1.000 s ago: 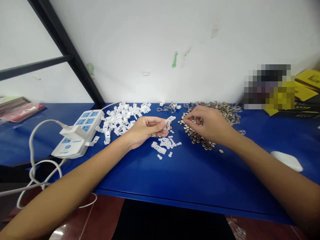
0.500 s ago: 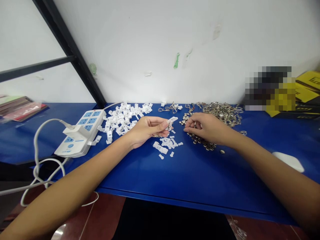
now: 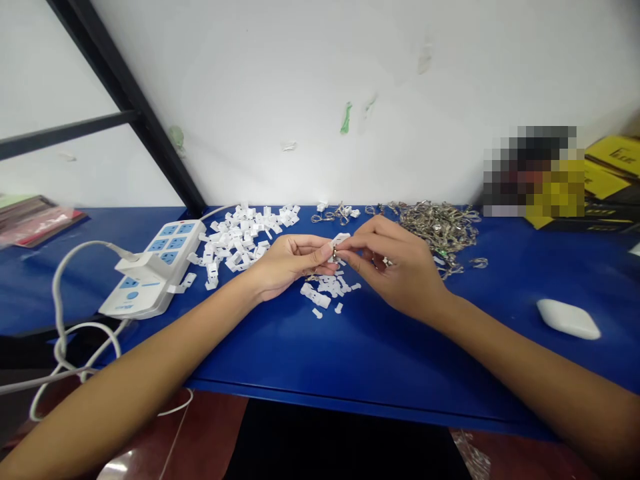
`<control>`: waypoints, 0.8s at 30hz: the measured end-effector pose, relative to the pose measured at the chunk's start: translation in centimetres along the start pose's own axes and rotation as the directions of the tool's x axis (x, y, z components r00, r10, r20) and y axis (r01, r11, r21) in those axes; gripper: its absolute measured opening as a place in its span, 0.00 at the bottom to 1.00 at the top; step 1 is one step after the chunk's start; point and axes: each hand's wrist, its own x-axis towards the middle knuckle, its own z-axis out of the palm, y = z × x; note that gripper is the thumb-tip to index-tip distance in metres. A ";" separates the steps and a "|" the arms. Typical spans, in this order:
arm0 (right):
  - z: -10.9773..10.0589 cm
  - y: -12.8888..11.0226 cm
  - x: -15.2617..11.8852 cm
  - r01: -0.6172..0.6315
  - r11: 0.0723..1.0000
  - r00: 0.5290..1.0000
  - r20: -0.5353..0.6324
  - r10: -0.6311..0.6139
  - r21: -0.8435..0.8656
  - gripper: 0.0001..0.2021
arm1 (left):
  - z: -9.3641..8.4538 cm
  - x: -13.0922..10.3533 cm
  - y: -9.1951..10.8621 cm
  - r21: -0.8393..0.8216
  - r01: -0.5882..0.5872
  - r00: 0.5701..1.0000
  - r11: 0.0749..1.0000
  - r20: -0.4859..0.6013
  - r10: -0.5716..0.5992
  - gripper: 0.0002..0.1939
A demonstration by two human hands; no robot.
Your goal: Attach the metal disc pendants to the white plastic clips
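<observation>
My left hand (image 3: 295, 263) pinches a small white plastic casing (image 3: 341, 239) between thumb and fingers, above the table's middle. The fingertips of my right hand (image 3: 395, 263) meet it from the right, closed on what looks like a button cell (image 3: 335, 253), mostly hidden. Below my hands lie small white tabs (image 3: 334, 287) and another white casing (image 3: 315, 295). Left of them spreads a heap of white casings (image 3: 245, 233). Behind my right hand is a pile of metal clips or wire loops (image 3: 440, 223). My right hand covers the area where the round metal cells lay.
A white power strip (image 3: 155, 267) with a plugged-in adapter and looping cable (image 3: 60, 300) lies left on the blue table (image 3: 320, 360). A white rounded case (image 3: 569, 319) sits at right. Yellow-and-black boxes (image 3: 613, 157) stand at the back right, before a white wall.
My right hand has moved left from the pile of round metal cells to the white casing in my left hand. The view has shifted slightly.
</observation>
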 end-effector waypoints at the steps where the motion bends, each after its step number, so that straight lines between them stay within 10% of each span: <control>1: 0.0 0.2 -0.1 0.014 1.000 1.000 0.015 -0.014 -0.001 0.07 | 0.0 0.0 0.0 0.009 0.000 1.000 1.000 -0.006 0.001 0.15; 12: -3.7 2.2 1.0 -0.166 0.947 0.972 0.114 0.203 -0.274 0.13 | -0.6 0.2 -0.1 0.027 -0.040 0.999 0.999 -0.025 0.041 0.16; 24: -4.0 5.2 0.8 -0.287 0.916 0.737 0.546 0.399 -0.281 0.14 | -0.9 0.1 0.1 0.068 -0.046 0.999 0.997 -0.012 0.047 0.17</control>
